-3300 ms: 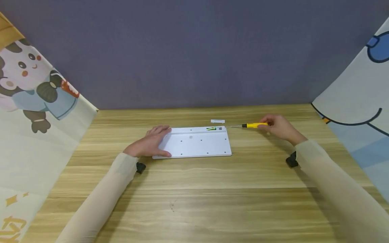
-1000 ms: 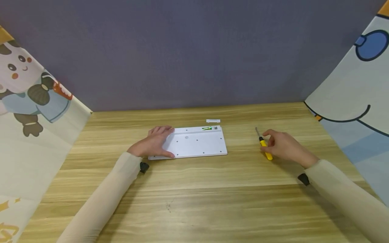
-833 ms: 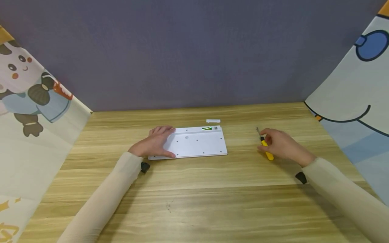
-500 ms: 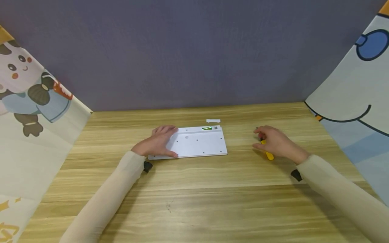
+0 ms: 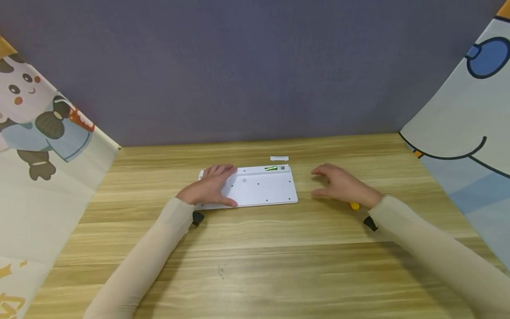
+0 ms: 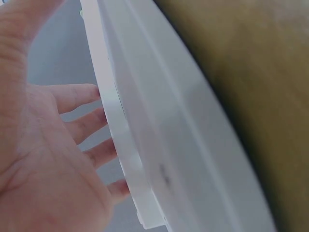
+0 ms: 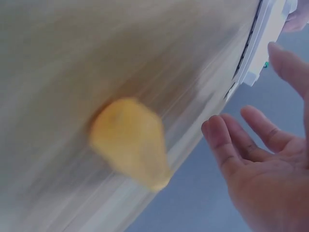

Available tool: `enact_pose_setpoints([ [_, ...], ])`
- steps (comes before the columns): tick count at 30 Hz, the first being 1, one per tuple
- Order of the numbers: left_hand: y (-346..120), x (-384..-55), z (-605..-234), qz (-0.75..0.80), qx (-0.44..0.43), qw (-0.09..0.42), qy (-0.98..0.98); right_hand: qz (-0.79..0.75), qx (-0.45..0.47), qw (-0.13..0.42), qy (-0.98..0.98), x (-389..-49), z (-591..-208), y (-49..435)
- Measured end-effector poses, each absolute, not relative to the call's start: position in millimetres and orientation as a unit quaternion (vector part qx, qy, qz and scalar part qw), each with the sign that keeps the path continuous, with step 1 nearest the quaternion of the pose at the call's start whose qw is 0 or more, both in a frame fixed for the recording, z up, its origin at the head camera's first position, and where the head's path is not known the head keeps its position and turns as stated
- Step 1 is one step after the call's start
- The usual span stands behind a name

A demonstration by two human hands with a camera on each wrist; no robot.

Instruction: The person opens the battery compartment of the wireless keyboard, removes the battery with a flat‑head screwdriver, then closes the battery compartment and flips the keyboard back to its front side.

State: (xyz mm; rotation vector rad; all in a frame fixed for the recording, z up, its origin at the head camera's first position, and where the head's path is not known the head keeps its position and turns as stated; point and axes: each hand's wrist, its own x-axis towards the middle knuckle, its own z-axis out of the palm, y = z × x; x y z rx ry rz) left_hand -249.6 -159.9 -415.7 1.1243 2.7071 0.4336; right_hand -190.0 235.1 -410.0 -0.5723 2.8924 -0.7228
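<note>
Four fingers and a thumb of the left hand [image 5: 210, 188] span the white panel's [image 5: 263, 190] left end; the right hand [image 5: 340, 184], fingers wide, holds nothing near its right end. A green cell [image 5: 271, 168] sits exposed: opening appears done, the white strip [image 5: 279, 158] beyond not yet refitted. A yellow handle [image 5: 354, 206] lies on the table [image 5: 259, 266].

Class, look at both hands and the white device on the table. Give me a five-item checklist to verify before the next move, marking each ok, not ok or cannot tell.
1. Left hand touching the white device: ok, thumb and fingers at opposite edges.
2. Right hand free: ok, holding nothing.
3. Yellow handle released: ok, on the table.
4. Small white strip fitted to the device: not ok, lying apart beyond it.
5. Green item firmly seated: cannot tell, too small.
</note>
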Motion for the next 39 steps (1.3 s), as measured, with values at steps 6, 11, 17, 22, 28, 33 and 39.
enact_pose_setpoints([
  [6, -154.6, -249.3, -414.7, 0.145, 0.380, 0.092, 0.909, -0.229, -0.211, 0.062, 0.948, -199.7, -413.2, 218.4],
  [11, -149.7, -249.1, -414.6, 0.139, 0.382, 0.090, 0.909, -0.236, -0.232, 0.070, 0.941, -204.1, -414.8, 209.2],
  [17, -143.3, -249.5, -415.2, 0.138, 0.381, 0.090, 0.910, -0.239, -0.246, 0.072, 0.936, -206.7, -416.8, 206.0],
  [22, -138.7, -250.6, -415.7, 0.145, 0.380, 0.092, 0.909, -0.241, -0.253, 0.073, 0.934, -207.4, -417.5, 204.9],
  [28, -135.5, -250.8, -416.1, 0.141, 0.369, 0.099, 0.913, -0.238, -0.255, 0.086, 0.933, -208.2, -416.6, 202.4],
  [33, -132.9, -250.3, -415.5, 0.132, 0.361, 0.103, 0.917, -0.235, -0.255, 0.093, 0.933, -209.8, -416.4, 200.7],
  [39, -129.8, -249.5, -413.8, 0.126, 0.355, 0.108, 0.920, -0.237, -0.255, 0.096, 0.933, -210.7, -416.0, 200.5],
])
